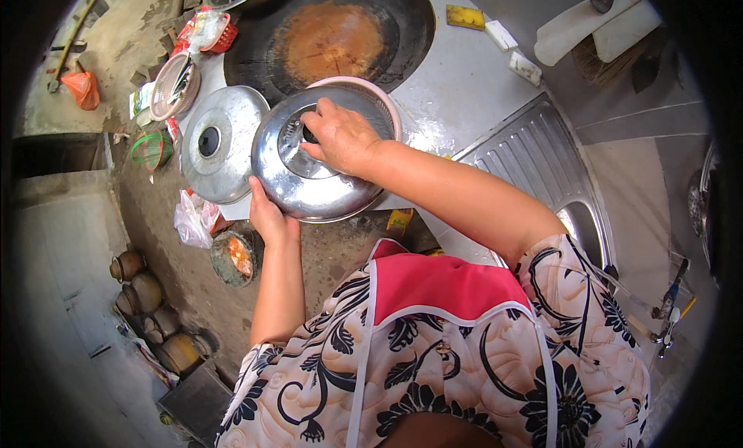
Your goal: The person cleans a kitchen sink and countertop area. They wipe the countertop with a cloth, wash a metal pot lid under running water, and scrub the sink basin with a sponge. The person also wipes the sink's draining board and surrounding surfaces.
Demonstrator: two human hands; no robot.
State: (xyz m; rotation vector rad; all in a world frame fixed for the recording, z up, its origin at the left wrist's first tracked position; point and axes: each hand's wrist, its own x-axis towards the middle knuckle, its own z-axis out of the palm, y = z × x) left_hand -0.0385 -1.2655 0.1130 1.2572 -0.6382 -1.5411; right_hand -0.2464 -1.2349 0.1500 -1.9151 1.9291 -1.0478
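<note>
A shiny domed metal pot lid (325, 195) is held between my two hands. My right hand (342, 137) grips the dark knob at its top, which the fingers partly hide. At the lid's lower left rim is my left hand (271, 216), its thumb and palm against the edge. A second, duller metal lid (223, 120) with a black knob lies just left of it, partly overlapped. Behind the held lid shows the rim of a pink plastic basin (392, 103). Beyond them sits a large wok (406, 39) with an orange-brown patch in its bottom.
A sink with a ribbed metal drainboard (516, 149) is at right. A yellow sponge (464, 17) and white blocks (500, 36) lie on the counter. Pink basket (194, 85) and red basket (226, 35) stand at left. A bucket (223, 268) and several clay jars (145, 294) are on the floor.
</note>
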